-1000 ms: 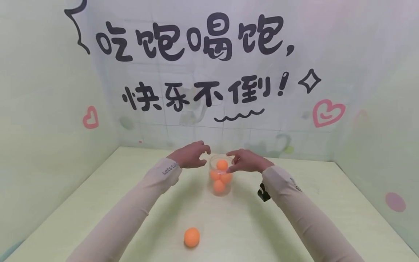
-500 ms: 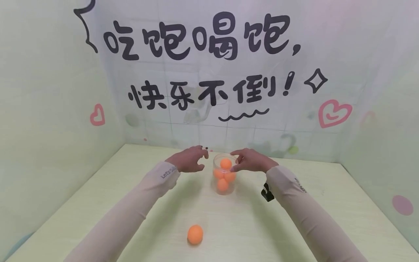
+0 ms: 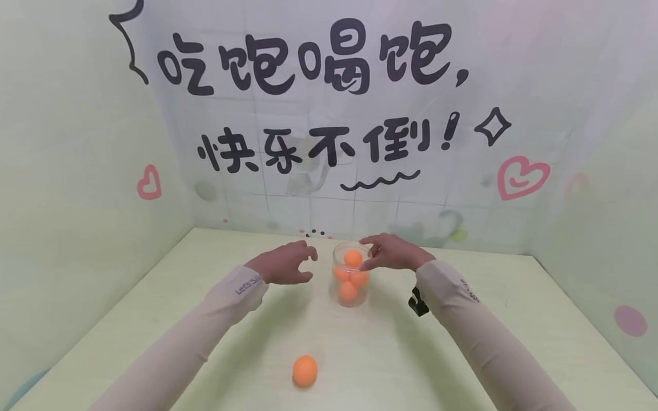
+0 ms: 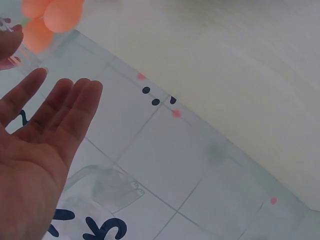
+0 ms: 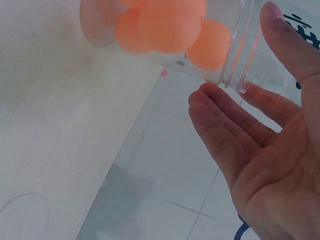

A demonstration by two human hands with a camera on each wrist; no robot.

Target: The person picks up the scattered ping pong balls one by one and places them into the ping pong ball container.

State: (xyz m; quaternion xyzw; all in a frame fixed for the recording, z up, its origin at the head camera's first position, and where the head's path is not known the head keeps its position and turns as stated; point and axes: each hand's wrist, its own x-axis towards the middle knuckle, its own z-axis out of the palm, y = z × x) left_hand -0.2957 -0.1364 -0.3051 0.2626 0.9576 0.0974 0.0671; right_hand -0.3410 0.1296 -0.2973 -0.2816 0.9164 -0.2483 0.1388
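Observation:
A clear cylindrical jar (image 3: 336, 257) stands upright toward the back of the table, with several orange ping-pong balls (image 3: 352, 258) inside. My right hand (image 3: 396, 252) holds the jar by its rim from the right, thumb on the near side and index finger on the far side. In the right wrist view, thumb and index tips sit at the threaded neck, and the other fingers extend behind. To the left of the jar, my left hand (image 3: 285, 264) hovers with nothing in it, fingers apart. A single orange ping-pong ball (image 3: 305, 371) lies on the table near me.
The pale table (image 3: 247, 331) is bounded by a printed back wall (image 3: 329, 211) and walls at left and right. A small black object (image 3: 418, 302) shows beneath my right cuff.
My left hand has drawn away from the jar, to the left and toward me. The right hand stays at the rim. The view shifts slightly with the head.

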